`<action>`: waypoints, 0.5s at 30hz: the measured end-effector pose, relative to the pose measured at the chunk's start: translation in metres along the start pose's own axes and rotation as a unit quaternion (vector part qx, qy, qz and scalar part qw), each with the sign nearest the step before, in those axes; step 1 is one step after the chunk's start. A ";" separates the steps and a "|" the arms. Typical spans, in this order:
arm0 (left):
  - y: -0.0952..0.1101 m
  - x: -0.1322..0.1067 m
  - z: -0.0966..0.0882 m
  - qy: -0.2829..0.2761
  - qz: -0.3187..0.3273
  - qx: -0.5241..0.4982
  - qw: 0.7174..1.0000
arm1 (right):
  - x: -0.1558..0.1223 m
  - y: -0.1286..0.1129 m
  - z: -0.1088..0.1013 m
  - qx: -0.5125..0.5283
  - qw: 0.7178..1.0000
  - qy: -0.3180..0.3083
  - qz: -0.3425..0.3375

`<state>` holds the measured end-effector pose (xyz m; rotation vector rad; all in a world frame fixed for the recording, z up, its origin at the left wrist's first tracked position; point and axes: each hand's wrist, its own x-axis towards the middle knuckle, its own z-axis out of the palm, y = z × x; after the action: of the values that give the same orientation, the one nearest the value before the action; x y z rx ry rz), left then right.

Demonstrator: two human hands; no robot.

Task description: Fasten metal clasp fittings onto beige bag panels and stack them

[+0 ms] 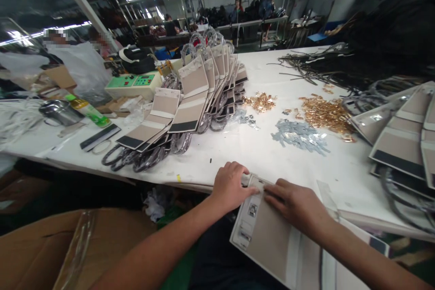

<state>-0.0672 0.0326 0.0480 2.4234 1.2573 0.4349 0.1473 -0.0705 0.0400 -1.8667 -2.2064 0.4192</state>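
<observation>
A flat beige bag panel (272, 240) with white bands lies tilted across my lap and the table's near edge. My left hand (233, 186) pinches its top corner between thumb and fingers. On the same end of the panel, my right hand (299, 206) presses with bent fingertips; whether a small part is under them is hidden. Two metal fittings show along that end, a square one (252, 210) and another (244, 236) nearer the left corner.
Beige panels (193, 95) with wrapped handles are stacked at centre left, more panels (397, 145) at right. Gold clips (324, 112), grey metal plates (299, 135) and a smaller gold heap (261, 102) lie between. A bottle (90, 112) and metal mug (61, 112) stand left; a cardboard box (112, 240) sits below.
</observation>
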 end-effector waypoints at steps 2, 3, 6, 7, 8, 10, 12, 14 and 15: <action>0.001 -0.014 0.007 0.048 0.041 0.009 0.998 | 0.000 -0.003 0.006 -0.021 1.000 0.012 0.010; 0.001 -0.021 0.011 0.060 0.063 0.007 0.996 | -0.001 -0.003 0.007 -0.027 0.999 0.015 0.008; 0.000 -0.036 0.018 0.075 0.107 -0.003 0.991 | -0.002 -0.001 0.008 -0.031 0.999 0.021 -0.003; -0.002 -0.039 0.019 0.075 0.113 -0.004 0.991 | -0.001 -0.001 0.008 -0.029 0.999 0.023 -0.004; -0.004 -0.041 0.020 0.071 0.118 -0.003 0.990 | 0.001 -0.001 0.007 -0.026 0.999 0.025 -0.002; -0.007 -0.041 0.020 0.056 0.130 0.003 0.990 | 0.005 -0.002 0.005 -0.023 0.999 0.026 0.008; -0.009 -0.040 0.019 0.041 0.136 0.004 0.990 | 0.008 -0.004 0.004 -0.024 0.999 0.020 0.022; -0.009 -0.037 0.016 0.032 0.126 -0.009 0.991 | 0.009 -0.006 0.003 -0.022 0.999 0.015 0.034; -0.008 -0.036 0.014 0.024 0.118 -0.019 0.993 | 0.008 -0.007 0.003 -0.017 0.999 0.016 0.040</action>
<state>-0.0869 0.0039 0.0290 2.5538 0.9736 0.5805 0.1388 -0.0639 0.0394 -1.9704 -2.1360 0.3657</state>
